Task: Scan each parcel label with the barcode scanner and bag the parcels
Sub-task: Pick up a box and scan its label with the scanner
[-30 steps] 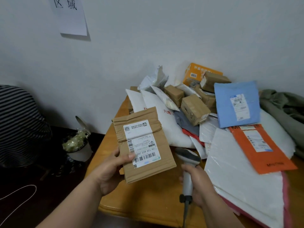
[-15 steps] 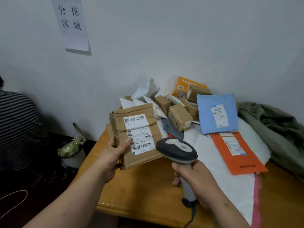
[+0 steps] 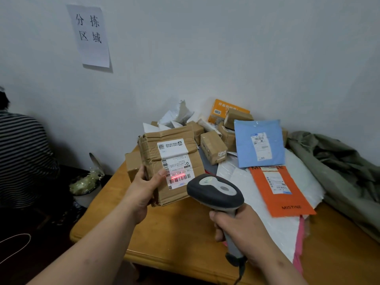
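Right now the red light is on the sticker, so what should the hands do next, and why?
Probably hold steady a moment, then lower the barcode scanner. Its red line already lies across the barcode on the shipping label of the cardboard parcel that the left hand grips, while the right hand aims; bagging would seem to come after.

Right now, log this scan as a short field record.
parcel in hand: brown cardboard parcel, label facing the camera
left hand: grips the parcel's left edge
right hand: grips the barcode scanner
scan: red scan line across the label's barcode
waiting pile: blue mailer, orange mailer, small boxes on the wooden table
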`<action>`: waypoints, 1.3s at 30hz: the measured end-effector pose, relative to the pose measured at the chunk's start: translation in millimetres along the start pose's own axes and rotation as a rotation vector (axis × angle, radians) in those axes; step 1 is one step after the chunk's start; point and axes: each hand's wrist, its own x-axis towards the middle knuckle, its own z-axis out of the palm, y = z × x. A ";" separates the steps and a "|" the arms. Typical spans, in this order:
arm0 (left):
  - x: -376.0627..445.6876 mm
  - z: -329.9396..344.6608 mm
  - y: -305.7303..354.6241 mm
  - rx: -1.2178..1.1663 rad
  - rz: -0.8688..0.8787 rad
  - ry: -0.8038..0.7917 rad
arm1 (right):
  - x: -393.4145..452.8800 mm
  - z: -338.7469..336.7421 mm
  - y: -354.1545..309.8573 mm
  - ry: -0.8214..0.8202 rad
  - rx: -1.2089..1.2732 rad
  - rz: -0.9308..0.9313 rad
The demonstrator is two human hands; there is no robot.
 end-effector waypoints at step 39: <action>69.0 193.5 -35.4 0.079 -0.069 -0.333 | 19.4 -145.9 64.5 0.341 0.215 0.067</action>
